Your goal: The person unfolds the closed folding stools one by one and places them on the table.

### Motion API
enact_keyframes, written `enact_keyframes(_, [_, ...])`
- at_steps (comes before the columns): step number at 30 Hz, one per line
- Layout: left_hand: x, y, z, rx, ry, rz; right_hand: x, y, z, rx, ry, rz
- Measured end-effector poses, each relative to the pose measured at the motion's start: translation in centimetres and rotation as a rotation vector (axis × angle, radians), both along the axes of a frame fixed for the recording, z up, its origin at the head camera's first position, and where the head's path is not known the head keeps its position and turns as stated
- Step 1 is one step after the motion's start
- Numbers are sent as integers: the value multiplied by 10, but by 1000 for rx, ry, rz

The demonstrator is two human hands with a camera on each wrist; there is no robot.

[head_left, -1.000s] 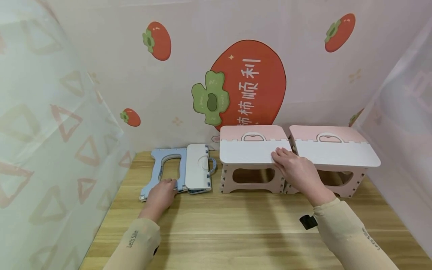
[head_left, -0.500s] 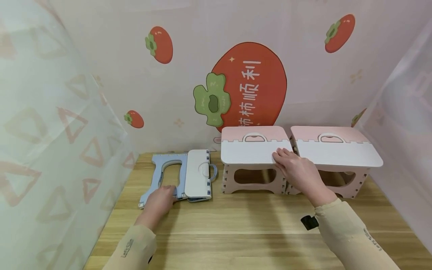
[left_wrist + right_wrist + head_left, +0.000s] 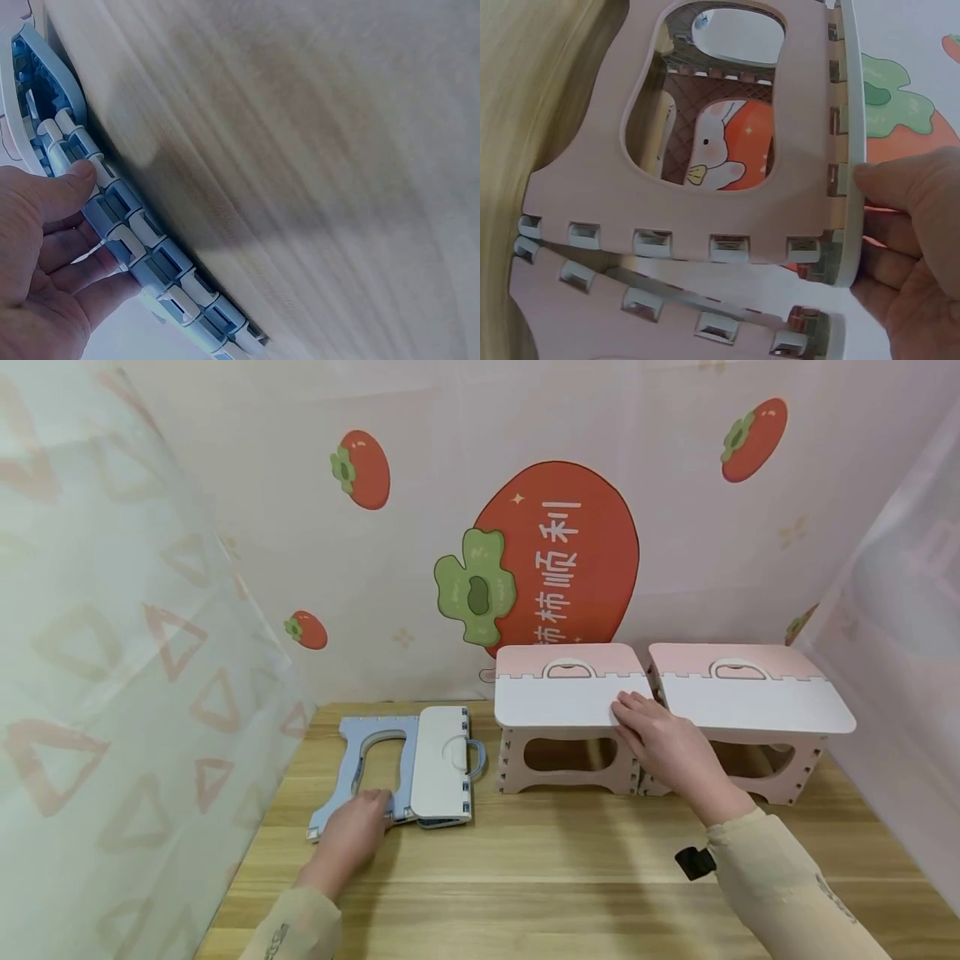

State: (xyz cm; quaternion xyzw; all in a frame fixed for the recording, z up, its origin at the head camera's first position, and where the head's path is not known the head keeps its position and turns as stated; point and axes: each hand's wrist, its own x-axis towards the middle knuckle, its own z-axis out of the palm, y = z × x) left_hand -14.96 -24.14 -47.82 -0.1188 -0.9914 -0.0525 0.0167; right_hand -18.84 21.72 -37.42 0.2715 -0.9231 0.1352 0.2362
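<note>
My left hand [image 3: 351,835] pinches the near edge of a blue and white folding stool [image 3: 442,768], which lies folded partly flat on the table at left. In the left wrist view, the thumb lies on its row of hinge joints [image 3: 150,236] and the fingers curl along the white side. At right, my right hand [image 3: 667,743] rests on the front right corner of a standing pink and white folding stool [image 3: 555,702]. Its thumb touches the seat rim [image 3: 849,217] in the right wrist view. A matching pink stool [image 3: 757,702] stands close beside it.
Behind the stools rises a cloth wall [image 3: 247,527] printed with persimmons. More cloth hangs at the left [image 3: 135,693] and right sides. The wooden table [image 3: 510,893] extends in front of the stools.
My left hand has drawn the blue folding stool toward me along the table. The right hand has stayed on the pink stool's corner. The head view has shifted slightly.
</note>
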Motion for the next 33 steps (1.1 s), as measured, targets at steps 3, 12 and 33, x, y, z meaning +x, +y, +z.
enact_keyframes(3, [5,1,-1,3,23,-10,1,1,-4,-48,40,16])
enact_keyframes(12, [20,3,-2,-4,76,-29,13,-10,-13,-145,344,182])
enact_keyframes(33, [39,1,-5,-2,129,-50,32,-80,-67,-262,-230,120])
